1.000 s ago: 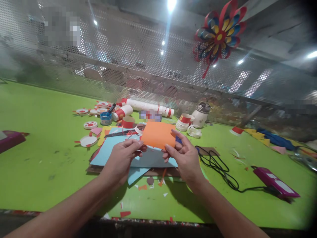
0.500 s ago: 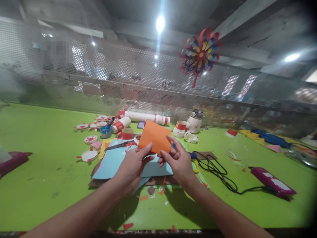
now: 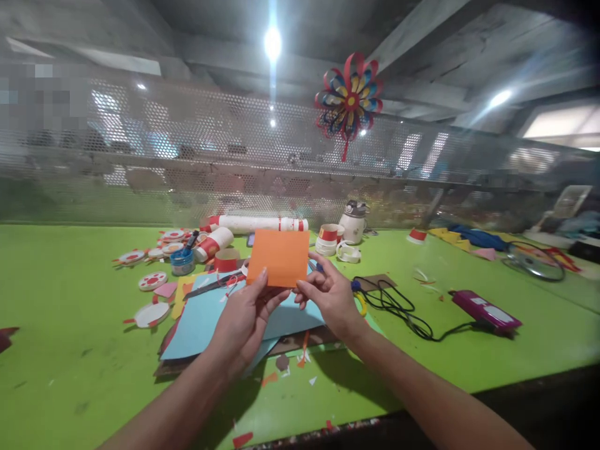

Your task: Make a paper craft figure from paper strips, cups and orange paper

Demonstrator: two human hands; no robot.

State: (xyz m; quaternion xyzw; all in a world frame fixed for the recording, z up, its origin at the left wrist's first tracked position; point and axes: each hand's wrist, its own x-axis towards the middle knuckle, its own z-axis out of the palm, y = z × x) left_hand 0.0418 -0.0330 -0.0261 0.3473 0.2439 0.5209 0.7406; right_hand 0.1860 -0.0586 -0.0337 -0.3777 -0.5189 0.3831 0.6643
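Note:
Both my hands hold up an orange paper square (image 3: 279, 256) above the green table (image 3: 70, 350). My left hand (image 3: 244, 322) pinches its lower left edge with thumb and fingers closed on it. My right hand (image 3: 328, 297) pinches its lower right corner. Under my hands lies a pile of light blue paper sheets (image 3: 206, 319) on brown card. Black-handled scissors (image 3: 213, 284) rest on the pile just behind the left hand.
Behind the pile are a blue glue pot (image 3: 182, 262), red-and-white paper cups and rings (image 3: 328, 236), a long white tube (image 3: 257, 223) and a white jar (image 3: 352, 222). A black cable (image 3: 398, 309) runs to a purple tool (image 3: 485, 309) on the right. A paper pinwheel (image 3: 349, 100) hangs on the mesh wall.
The orange paper has been lifted and tipped more upright between my hands. The view has swung upward and to the right, so the table's objects sit further left.

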